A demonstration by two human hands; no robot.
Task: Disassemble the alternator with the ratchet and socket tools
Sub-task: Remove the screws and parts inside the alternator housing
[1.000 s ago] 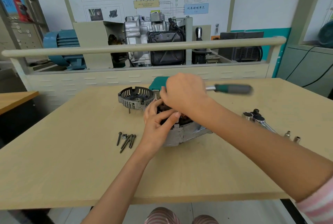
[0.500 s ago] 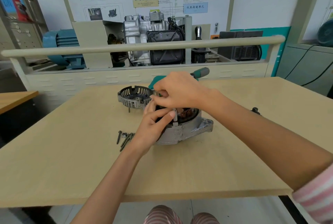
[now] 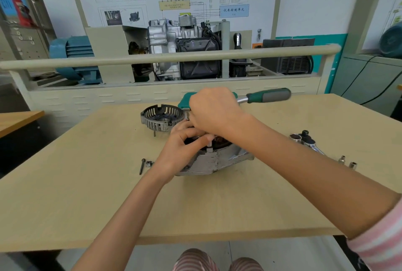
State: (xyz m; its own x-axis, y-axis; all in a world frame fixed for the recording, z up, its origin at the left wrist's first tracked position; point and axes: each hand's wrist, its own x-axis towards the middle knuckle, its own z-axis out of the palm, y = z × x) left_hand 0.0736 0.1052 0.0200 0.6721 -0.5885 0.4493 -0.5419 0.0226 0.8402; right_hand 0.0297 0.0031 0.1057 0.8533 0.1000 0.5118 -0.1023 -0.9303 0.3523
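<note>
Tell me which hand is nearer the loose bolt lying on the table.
Left. The left hand grips the alternator just right of the bolt. The right hand is farther back and to the right, on the ratchet.

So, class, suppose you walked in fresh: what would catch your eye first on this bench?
Mid-table, both hands meet over the alternator: the left hand steadies it while the right hand grips the ratchet, whose green-grey handle juts right. Just behind to the left sits the removed slotted cover.
</note>
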